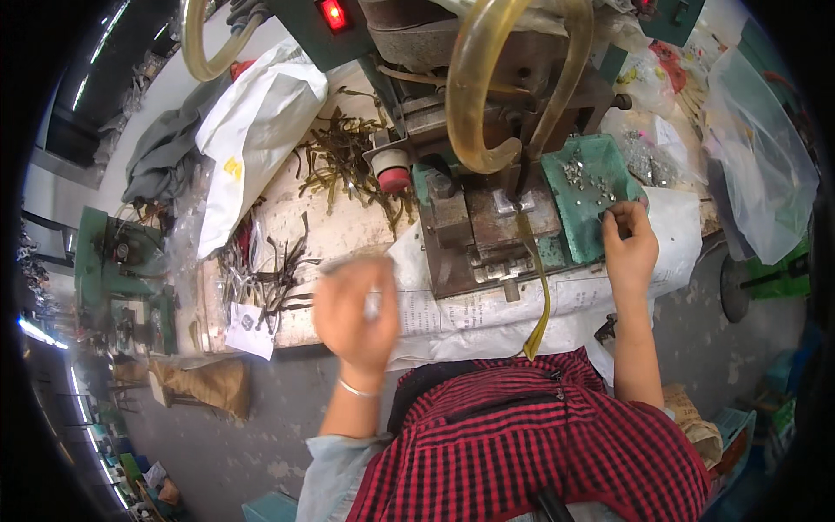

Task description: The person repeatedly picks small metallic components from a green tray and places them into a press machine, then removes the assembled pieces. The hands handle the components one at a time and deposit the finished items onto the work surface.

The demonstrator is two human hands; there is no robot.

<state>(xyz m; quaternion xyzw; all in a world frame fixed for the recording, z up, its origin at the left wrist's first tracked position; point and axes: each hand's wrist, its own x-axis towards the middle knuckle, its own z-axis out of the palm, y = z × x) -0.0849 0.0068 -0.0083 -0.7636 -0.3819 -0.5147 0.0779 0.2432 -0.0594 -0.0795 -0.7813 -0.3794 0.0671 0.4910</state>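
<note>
My right hand (630,248) is at the near right rim of a green tray (581,233), thumb and fingertips pinched together; whatever is between them is too small to make out. Small shiny metal pieces (584,178) lie scattered in that tray. My left hand (357,309), smeared by motion and partly curled, is over the table edge left of the press, and its grip cannot be read. From the metal press block (483,217) an olive-coloured strap (541,300) hangs down toward my apron, its upper end under the press head, touched by neither hand.
Thick yellowish hoses (470,87) loop down in front of the press. A red button (393,178) juts out at its left. Olive straps (335,161) and dark straps (261,274) lie in heaps on the table, beside a white bag (252,130). Clear plastic (757,157) hangs at far right.
</note>
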